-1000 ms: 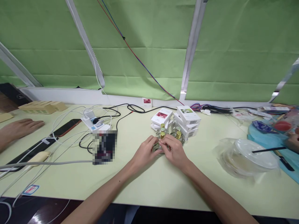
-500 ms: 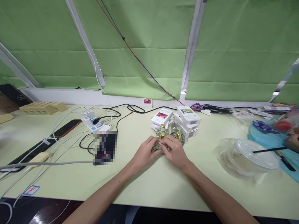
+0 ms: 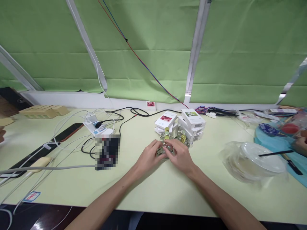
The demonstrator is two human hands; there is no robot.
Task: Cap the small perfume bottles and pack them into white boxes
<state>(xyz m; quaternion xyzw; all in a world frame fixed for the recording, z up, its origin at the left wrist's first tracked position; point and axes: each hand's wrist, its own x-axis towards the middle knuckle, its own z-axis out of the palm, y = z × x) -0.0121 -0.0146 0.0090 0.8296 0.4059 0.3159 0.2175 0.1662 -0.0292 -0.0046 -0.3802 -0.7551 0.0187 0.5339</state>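
My left hand (image 3: pixel 151 157) and my right hand (image 3: pixel 179 156) meet over the table, their fingers curled in around a small glass bottle (image 3: pixel 165 145). A shiny round top shows between the fingertips; most of this bottle is hidden by the fingers. Just behind, several clear glass bottles stand crowded together, among them a gold-capped bottle (image 3: pixel 167 137) and another gold-capped bottle (image 3: pixel 183 138) to the right. Behind these lie a stack of white boxes with a red picture (image 3: pixel 166 119) and a stack of white boxes with a green picture (image 3: pixel 193 118).
A power strip (image 3: pixel 94 126), tangled cables and a blurred-out dark device (image 3: pixel 107 153) occupy the left. To the right sits a lidded plastic tub in a bag (image 3: pixel 261 161). Beside it is a blue sheet (image 3: pixel 271 135) with a person's hand (image 3: pixel 301 145). Yellow boxes (image 3: pixel 43 111) line the back left.
My right fingertips have shifted slightly, and the shiny round top now shows between them. Part of another person's hand has come in at the left edge.
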